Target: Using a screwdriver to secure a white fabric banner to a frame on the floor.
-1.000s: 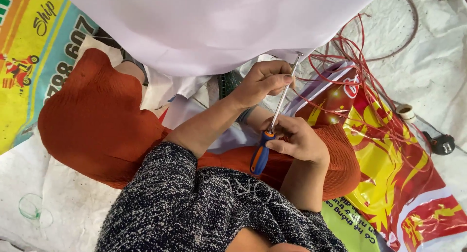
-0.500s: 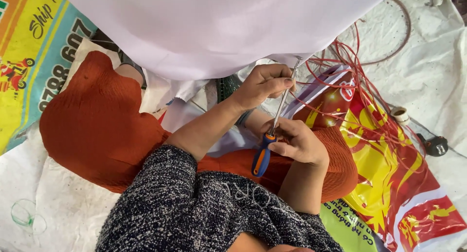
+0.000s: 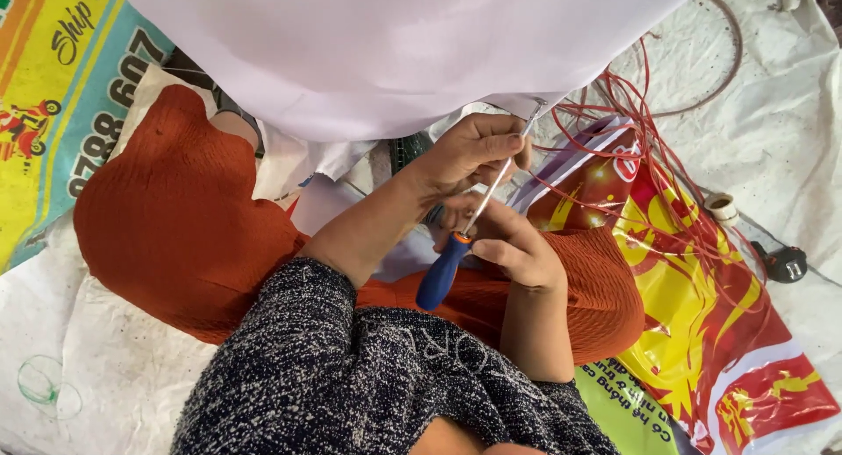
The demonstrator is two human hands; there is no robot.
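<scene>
A screwdriver with a blue and orange handle [image 3: 441, 269] points up and to the right; its thin metal shaft reaches the edge of a big white sheet [image 3: 395, 42]. My left hand [image 3: 469, 152] is curled around the upper shaft near the tip, just under that edge. My right hand [image 3: 517, 244] grips the shaft just above the handle, over my orange-clad lap [image 3: 184, 218]. Whatever the tip touches is hidden by my left fingers and the sheet.
Tangled red wires [image 3: 653, 148] lie to the right on a red and yellow printed banner [image 3: 702, 332]. A small whitish roll [image 3: 723, 207] and a black plug [image 3: 783, 264] rest on the white tarp [image 3: 789, 113]. Another printed banner [image 3: 53, 86] lies at the left.
Both hands keep their grip on the screwdriver. The handle has dropped slightly down and left; otherwise only the view has shifted a little.
</scene>
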